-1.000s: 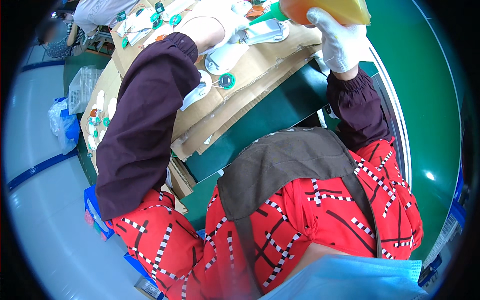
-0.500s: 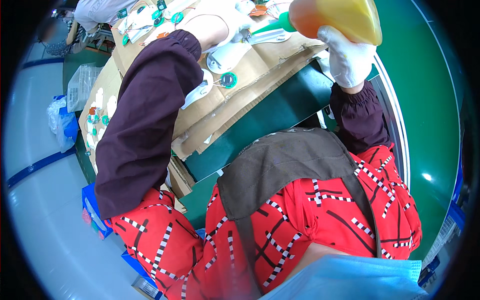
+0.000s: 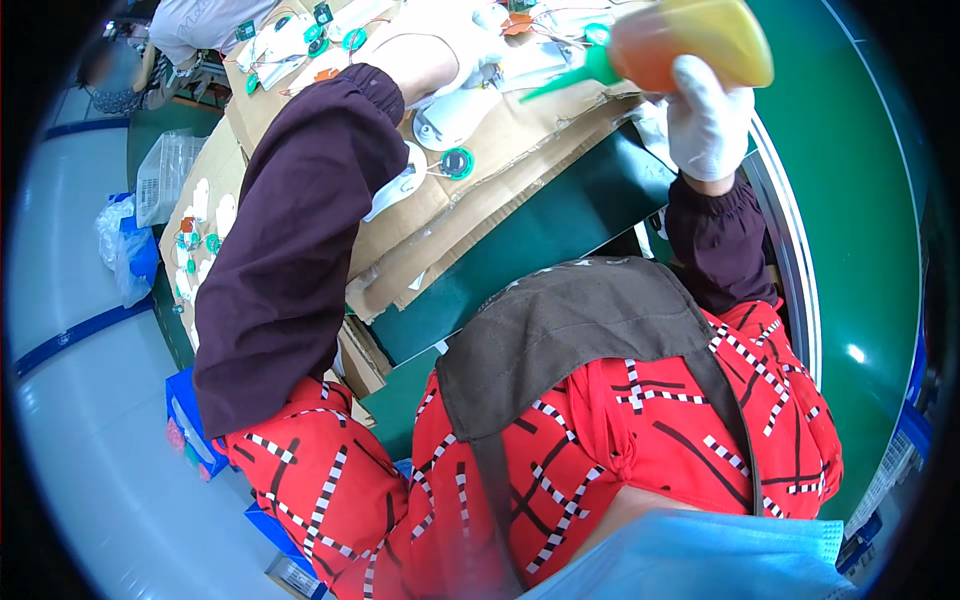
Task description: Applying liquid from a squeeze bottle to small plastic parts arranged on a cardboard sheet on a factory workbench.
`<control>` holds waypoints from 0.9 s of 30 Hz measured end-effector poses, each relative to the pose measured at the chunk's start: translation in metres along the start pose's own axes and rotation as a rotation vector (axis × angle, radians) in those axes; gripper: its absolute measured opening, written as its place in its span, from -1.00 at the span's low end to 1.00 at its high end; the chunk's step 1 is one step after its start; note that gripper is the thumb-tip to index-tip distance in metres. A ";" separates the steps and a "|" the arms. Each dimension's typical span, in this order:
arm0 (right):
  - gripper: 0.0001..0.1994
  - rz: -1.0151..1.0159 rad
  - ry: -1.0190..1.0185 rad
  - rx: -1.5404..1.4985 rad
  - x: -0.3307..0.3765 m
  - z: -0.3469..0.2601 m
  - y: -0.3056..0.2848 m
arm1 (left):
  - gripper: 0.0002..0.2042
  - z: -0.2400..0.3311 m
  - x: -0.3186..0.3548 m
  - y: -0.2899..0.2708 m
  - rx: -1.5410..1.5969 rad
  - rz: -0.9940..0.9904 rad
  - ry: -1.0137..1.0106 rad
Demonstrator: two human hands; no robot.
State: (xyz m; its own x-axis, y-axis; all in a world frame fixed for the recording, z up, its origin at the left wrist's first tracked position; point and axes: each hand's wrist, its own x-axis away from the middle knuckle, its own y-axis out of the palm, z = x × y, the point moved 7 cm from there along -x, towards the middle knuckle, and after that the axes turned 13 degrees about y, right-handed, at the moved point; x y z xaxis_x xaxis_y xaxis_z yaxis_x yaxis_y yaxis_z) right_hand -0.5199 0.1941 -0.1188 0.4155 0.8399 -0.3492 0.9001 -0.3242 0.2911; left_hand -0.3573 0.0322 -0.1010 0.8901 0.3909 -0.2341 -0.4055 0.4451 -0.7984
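My right hand (image 3: 708, 122), in a white glove, is wrapped round a squeeze bottle (image 3: 690, 45) of amber-yellow liquid. The bottle lies tilted nearly on its side, and its green nozzle (image 3: 575, 77) points left and down over the cardboard, touching nothing that I can see. At the upper middle my left hand (image 3: 470, 55), also gloved in white, has its fingers bent at the edge of a white plastic part (image 3: 535, 65); glare and the wrist partly hide the grip. Just below it are a rounded white piece (image 3: 455, 118) and a small black-and-green round component (image 3: 457, 163).
Cardboard sheets (image 3: 400, 240) cover the green bench top, with several wired white parts and green-rimmed discs (image 3: 355, 39) at the back. More small parts (image 3: 190, 240) lie at the left. A clear plastic bag (image 3: 168, 170) hangs beyond. Another person (image 3: 200, 25) is at the far left.
My right hand has drawn the bottle slightly right and down, and its nozzle has come away from the white part near my left hand. The left arm has barely moved.
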 end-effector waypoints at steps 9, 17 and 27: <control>-0.54 0.296 0.266 -0.517 0.005 -0.001 -0.069 | -0.72 0.004 0.008 -0.028 -0.167 -0.017 0.052; -0.50 0.244 0.250 -0.455 -0.015 -0.010 -0.061 | -0.68 -0.010 0.006 -0.034 -0.072 -0.219 -0.186; -0.48 0.235 0.219 -0.416 -0.022 -0.013 -0.069 | -0.75 -0.017 0.027 -0.008 0.316 0.066 -0.499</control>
State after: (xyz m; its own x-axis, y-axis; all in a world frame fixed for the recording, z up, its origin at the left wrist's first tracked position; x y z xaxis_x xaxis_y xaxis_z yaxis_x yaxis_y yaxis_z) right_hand -0.5929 0.2038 -0.1197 0.5224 0.8512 -0.0502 0.6393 -0.3521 0.6836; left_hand -0.3262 0.0253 -0.1106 0.6863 0.7236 0.0727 -0.5671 0.5951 -0.5695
